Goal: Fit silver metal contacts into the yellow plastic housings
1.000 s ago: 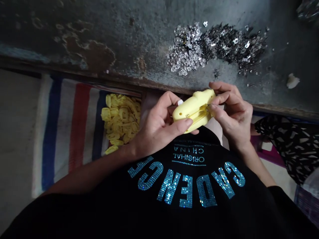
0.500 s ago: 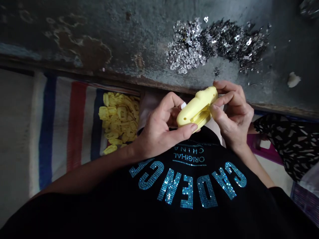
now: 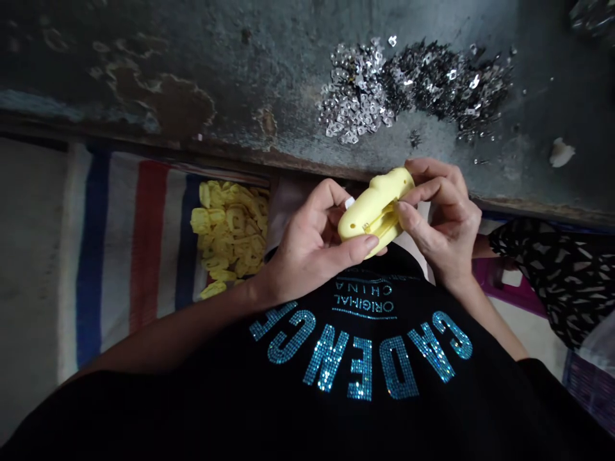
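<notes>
Yellow casing (image 3: 377,202): held just in front of the bench edge, tilted, its long slot facing the wearer; smooth, matte and rounded, with small round holes near its ends.
Left hand (image 3: 307,240): grips the casing's left end, thumb along the slot's lower lip, fingers behind.
Right hand (image 3: 444,221): thumb and forefinger close together at the slot's right end; I can't tell whether they pinch something small.
Good handling, I'd say: brace the left end firmly, press with the right fingertips squarely into the slot, and leave the lip unblocked.
Metal bits (image 3: 355,105): thin, shiny, stamped-looking, heaped beside a darker heap (image 3: 439,83).
Bench (image 3: 288,51): dull grey, scuffed, stained.
Yellow parts (image 3: 233,234): glossy pile on striped sheeting (image 3: 151,256).
</notes>
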Tool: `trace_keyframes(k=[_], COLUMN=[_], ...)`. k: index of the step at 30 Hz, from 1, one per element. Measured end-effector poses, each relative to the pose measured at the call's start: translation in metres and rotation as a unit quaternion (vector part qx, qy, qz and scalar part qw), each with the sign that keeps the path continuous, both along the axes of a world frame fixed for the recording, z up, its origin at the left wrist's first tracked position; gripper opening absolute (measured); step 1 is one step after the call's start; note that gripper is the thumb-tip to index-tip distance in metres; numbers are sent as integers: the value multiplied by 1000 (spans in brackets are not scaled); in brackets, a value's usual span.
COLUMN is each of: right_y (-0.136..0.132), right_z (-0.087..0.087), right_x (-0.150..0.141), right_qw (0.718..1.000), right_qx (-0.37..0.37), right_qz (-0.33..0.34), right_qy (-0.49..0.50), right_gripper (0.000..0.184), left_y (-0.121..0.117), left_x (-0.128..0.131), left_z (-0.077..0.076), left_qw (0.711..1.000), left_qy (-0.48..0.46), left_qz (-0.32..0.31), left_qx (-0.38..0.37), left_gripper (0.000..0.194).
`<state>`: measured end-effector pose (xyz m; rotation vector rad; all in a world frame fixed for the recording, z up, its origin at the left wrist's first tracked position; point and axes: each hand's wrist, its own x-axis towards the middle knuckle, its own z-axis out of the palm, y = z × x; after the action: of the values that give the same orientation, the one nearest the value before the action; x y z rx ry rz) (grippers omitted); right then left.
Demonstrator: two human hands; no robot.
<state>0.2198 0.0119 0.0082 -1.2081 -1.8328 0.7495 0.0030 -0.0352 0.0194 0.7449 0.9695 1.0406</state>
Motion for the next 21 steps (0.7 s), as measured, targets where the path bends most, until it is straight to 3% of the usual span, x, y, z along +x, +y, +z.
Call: trace_keyframes(k=[2, 5, 9, 13, 17, 21], right_y=[0, -1, -4, -8, -11, -12], right_z=[1, 3, 5, 3, -1, -2], right_x=[4, 10, 16, 18, 22, 24], right_qw=[1000, 999, 990, 962, 945, 945], right_qx=[6, 41, 112, 199, 202, 219], right_qz=[0, -11, 5, 16, 16, 27], right_qy=[7, 3, -86, -189, -256, -240], right_gripper=[0, 7, 22, 31, 34, 41], left_y=[1, 2, 2, 3, 2, 0], left_x=[1, 1, 0, -1, -2, -1], left_z=[0, -2, -7, -7, -3, -3], left_qw=[999, 998, 997, 998, 998, 999], left_qy=[-32, -52, -67, -65, -54, -46], left_qz=[-4, -13, -5, -4, -18, -7], left_qx=[-17, -29, -26, -19, -20, -5], left_gripper=[45, 46, 46, 45, 44, 49])
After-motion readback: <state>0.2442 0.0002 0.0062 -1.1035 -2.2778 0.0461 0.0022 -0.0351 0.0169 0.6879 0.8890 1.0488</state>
